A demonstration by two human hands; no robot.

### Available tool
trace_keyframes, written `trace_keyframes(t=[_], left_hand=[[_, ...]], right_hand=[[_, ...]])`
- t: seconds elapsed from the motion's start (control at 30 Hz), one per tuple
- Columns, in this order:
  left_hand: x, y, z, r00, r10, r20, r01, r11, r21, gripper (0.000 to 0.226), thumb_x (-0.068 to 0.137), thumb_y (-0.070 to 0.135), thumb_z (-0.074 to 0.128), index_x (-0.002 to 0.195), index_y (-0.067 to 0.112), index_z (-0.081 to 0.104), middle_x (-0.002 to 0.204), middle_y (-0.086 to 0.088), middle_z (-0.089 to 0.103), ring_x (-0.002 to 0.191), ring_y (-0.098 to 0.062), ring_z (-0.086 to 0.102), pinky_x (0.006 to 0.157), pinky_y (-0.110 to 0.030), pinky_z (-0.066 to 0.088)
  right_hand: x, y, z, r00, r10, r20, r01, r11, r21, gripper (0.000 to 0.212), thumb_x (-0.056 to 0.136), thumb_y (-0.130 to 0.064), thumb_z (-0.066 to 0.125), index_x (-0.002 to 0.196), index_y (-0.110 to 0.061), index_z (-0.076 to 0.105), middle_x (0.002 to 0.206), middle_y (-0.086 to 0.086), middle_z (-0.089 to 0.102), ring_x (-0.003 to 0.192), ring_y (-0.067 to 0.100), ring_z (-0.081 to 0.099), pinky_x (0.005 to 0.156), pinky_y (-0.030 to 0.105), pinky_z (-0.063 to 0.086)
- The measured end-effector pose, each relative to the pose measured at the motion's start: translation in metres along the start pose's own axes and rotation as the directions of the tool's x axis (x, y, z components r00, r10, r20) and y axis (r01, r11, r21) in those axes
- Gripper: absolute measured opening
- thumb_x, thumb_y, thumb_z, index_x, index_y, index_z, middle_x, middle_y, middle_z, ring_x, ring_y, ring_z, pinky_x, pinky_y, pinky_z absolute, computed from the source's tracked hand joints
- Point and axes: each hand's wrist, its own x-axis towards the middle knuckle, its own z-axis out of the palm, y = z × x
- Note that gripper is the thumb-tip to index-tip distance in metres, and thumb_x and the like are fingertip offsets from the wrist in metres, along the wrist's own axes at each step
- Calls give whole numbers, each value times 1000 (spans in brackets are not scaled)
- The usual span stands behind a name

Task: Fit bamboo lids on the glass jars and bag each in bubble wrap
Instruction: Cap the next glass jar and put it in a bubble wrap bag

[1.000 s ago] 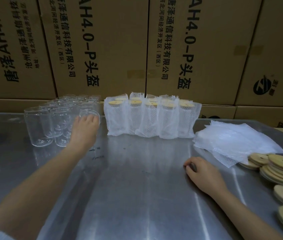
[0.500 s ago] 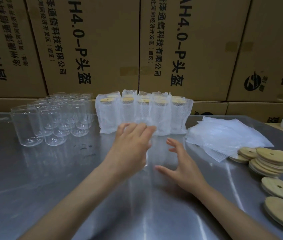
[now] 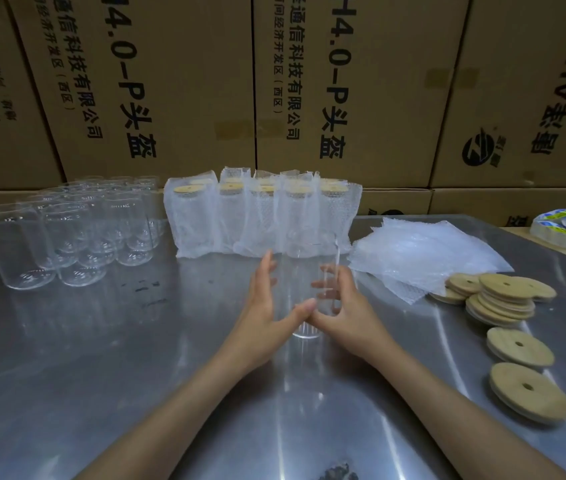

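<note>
Centrally, empty glass jar (image 3: 304, 289) upright on steel table (image 3: 136, 358), no lid, between both hands. Left hand (image 3: 267, 306) at jar's 9 o'clock: fingers straight, together, thumb touching glass low down. Right hand (image 3: 343, 306) at 3 o'clock: fingers curled round jar wall, seen through glass. Bare jars (image 3: 67, 233) clustered at 10 o'clock. Bagged, lidded jars (image 3: 260, 216) in row at 12 o'clock, before cardboard cartons (image 3: 188, 81). Bubble-wrap bags (image 3: 423, 251) stacked at 2 o'clock; bamboo lids (image 3: 503, 299) heaped at 3 o'clock, two loose nearer.
</note>
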Motion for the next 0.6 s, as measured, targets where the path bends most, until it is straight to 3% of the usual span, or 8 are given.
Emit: trace_keyframes(t=[0.13,0.27,0.33,0.37,0.43,0.47,0.53,0.6], left_hand=[[-1,-17,4,980,-162,116,179,971,-161,97,63,64,62,143,39,16,136,8,46,122,-6,50,78,-4,44],[-1,-19,6,983,-149,110,163,978,-134,84,67,56,64,140,33,27,125,14,49,115,-6,52,76,-1,42],[-1,-20,6,983,-151,101,164,977,-137,87,68,53,63,143,26,28,125,11,49,118,-11,52,83,-8,43],[-1,-20,6,984,-150,99,163,977,-136,87,69,52,63,143,25,29,126,9,49,119,-12,52,84,-11,42],[-1,-21,6,984,-148,101,160,980,-123,86,69,53,62,143,25,29,127,9,49,119,-11,51,83,-10,42],[0,-21,6,983,-148,104,160,980,-118,85,69,54,61,143,25,30,127,9,49,118,-9,51,82,-8,41],[0,-23,6,983,-148,108,160,981,-112,85,68,57,61,142,28,30,129,9,49,116,-5,51,83,-9,40],[1,-24,6,982,-149,114,162,981,-106,85,67,60,61,140,31,30,129,11,49,114,-1,50,85,-12,41]], right_hand=[[-6,-1,-11,987,72,144,-61,995,-75,93,62,-68,66,139,-37,24,126,-15,47,116,3,50,95,27,45],[-7,-8,-23,944,169,282,-176,984,-2,80,70,-32,61,144,-30,30,134,-5,42,129,13,42,104,31,40],[-7,-12,-28,982,132,134,-114,985,-132,64,79,-22,62,140,-25,42,135,-4,48,130,15,42,103,28,36],[-7,-12,-31,994,105,11,-97,947,-305,58,82,-19,60,139,-23,45,138,-3,48,133,17,39,106,30,32],[-9,-12,-39,975,98,-199,-205,741,-640,55,87,-24,54,140,-21,42,145,1,42,140,22,26,114,43,17],[-10,-11,-44,951,163,-264,-306,626,-717,55,90,-30,51,142,-20,38,150,3,36,144,25,18,115,53,11],[-15,-12,-57,860,362,-358,-499,455,-738,60,93,-40,46,146,-19,30,158,7,18,147,33,1,109,70,2],[-21,-10,-73,748,517,-416,-633,369,-681,63,93,-41,45,148,-17,25,160,13,5,146,38,-9,104,76,0]])
